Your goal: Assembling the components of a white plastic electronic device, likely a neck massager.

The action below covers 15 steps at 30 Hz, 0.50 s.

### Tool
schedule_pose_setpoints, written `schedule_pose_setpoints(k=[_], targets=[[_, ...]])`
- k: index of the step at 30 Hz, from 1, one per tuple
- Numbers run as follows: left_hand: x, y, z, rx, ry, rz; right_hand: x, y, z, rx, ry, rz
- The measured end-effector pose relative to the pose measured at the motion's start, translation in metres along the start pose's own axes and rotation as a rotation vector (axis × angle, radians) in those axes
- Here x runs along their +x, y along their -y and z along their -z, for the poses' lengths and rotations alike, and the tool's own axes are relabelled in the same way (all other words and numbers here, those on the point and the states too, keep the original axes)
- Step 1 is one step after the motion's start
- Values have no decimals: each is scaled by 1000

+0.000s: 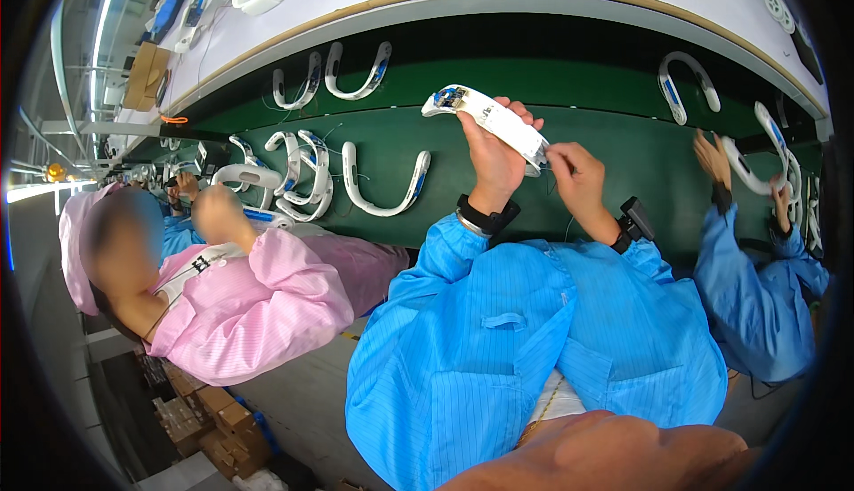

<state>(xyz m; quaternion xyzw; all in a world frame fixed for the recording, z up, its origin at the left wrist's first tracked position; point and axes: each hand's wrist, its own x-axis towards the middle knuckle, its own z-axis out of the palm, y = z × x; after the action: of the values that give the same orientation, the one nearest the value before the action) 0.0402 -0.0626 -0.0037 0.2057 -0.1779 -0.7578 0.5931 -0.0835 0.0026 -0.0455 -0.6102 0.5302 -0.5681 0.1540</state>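
My left hand [495, 160] is wrapped round a white curved plastic housing [500, 124], part of a U-shaped device that looks like a neck fan. At its far left end a small circuit board with blue and dark parts [449, 98] lies exposed. My right hand [580, 180] pinches at the housing's near right end, where thin wires show. What sits between those fingertips is too small to make out. Both hands are raised over the green work surface [480, 202].
A white U-shaped housing [386, 205] lies left of my hands, beside a cluster of several more [307, 175]. Others lie farther back. A co-worker in pink [267, 304] sits at my left; another person's blue sleeves [756, 286] are at my right. A white shelf [498, 2] runs across the back.
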Motion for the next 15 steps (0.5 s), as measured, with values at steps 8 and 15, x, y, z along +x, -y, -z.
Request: schedule_pose_setpoints(k=[8, 15], targets=[[9, -6, 10, -49, -21, -48, -7, 9, 1, -11, 156, -356], [7, -9, 10, -27, -24, 35, 16, 17, 2, -243, 155, 12]])
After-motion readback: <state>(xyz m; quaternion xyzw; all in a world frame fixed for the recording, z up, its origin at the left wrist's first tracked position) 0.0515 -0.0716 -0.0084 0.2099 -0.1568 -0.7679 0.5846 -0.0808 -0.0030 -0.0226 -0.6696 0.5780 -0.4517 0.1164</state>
